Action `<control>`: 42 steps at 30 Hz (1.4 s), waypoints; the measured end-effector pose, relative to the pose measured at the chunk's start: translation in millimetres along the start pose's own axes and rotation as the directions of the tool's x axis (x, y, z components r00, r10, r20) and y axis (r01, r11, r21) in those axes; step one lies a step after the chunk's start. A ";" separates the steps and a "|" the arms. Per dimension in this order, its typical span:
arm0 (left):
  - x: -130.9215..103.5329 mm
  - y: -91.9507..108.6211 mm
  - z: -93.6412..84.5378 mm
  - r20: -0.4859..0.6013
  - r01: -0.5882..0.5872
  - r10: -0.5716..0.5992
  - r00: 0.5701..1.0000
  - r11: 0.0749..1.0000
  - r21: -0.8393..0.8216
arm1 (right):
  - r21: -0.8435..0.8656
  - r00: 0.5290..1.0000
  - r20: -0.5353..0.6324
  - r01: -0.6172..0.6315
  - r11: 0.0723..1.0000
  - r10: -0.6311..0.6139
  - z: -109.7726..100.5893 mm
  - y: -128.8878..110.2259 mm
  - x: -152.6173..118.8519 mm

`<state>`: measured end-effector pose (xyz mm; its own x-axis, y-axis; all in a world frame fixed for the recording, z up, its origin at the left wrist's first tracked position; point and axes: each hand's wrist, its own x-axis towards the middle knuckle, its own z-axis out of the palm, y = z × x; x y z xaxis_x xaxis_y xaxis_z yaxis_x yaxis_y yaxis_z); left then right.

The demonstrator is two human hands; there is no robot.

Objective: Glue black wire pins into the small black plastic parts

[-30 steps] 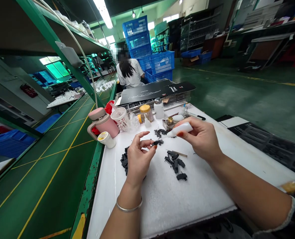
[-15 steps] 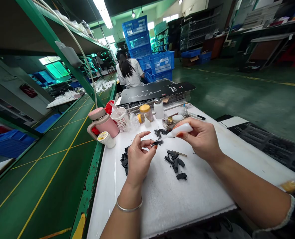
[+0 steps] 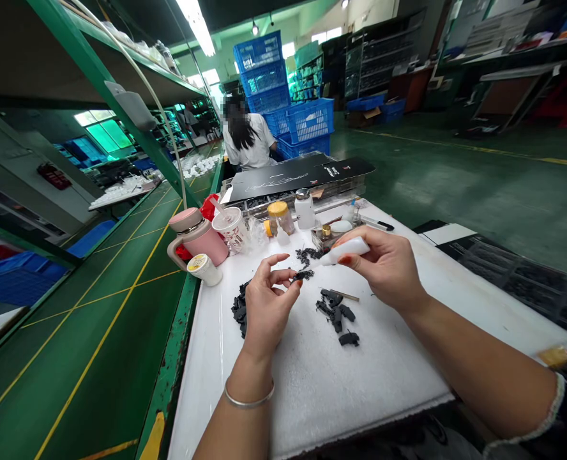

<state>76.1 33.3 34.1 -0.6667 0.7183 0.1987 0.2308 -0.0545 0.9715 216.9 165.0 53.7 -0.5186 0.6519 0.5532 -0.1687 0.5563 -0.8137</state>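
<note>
Pink mug (image 3: 207, 241), handled, on the table (image 3: 322, 390), beyond the left hand (image 3: 267, 306) and to its left. White tub (image 3: 209, 271), tilted, nearer that hand. Patterned cup (image 3: 230, 229), with straw, right of the mug. Black pile (image 3: 239, 313), just left of the left hand. Left hand: thumb and fingers pinched on one small black part (image 3: 297, 276); bracelet (image 3: 249, 402) at its wrist. Yellow-lidded jar (image 3: 280, 217), beyond the left hand; metal-capped bottle (image 3: 305, 211), upright, to its right. Loose black parts (image 3: 337, 312), between the hands, on the near side; thin stick (image 3: 347, 296) beside them. White squeeze bottle (image 3: 345, 251), gripped in the right hand (image 3: 393, 265), its nozzle angled down towards the small black part.
</note>
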 end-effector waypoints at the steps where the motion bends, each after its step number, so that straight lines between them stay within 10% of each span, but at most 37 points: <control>1: 0.1 0.0 0.0 0.000 0.001 -0.001 1.000 1.000 -0.001 | 0.000 1.000 -0.001 0.003 1.000 -0.003 0.0 0.1 0.1; 23: 0.1 -1.8 -1.5 0.037 -0.023 0.020 0.999 0.998 0.062 | 0.126 0.999 -0.045 -0.023 0.992 0.029 -0.2 3.1 1.2; 27: 2.4 -4.6 -2.1 0.070 0.033 -0.030 0.997 0.998 -0.049 | 0.415 0.974 -0.099 -0.147 0.898 0.206 -0.5 8.7 6.7; 31: 3.7 -3.9 -2.3 0.128 0.108 -0.086 0.988 0.978 -0.178 | 0.611 0.909 0.084 -0.371 0.699 0.409 2.0 14.3 10.0; 37: 2.6 -3.4 1.3 0.158 0.112 -0.066 0.985 0.946 -0.304 | 0.377 0.827 0.428 -0.530 0.760 0.364 18.9 19.1 0.7; 42: -0.6 -6.0 8.0 0.162 0.054 -0.006 0.987 0.954 -0.296 | 0.081 0.896 0.364 -0.302 0.950 0.254 28.2 13.1 -7.0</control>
<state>80.8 38.8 27.1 -0.5448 0.8213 0.1692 -0.0256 -0.2179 0.9756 194.7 153.2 34.1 -0.8124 0.5381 0.2245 -0.0718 0.2898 -0.9544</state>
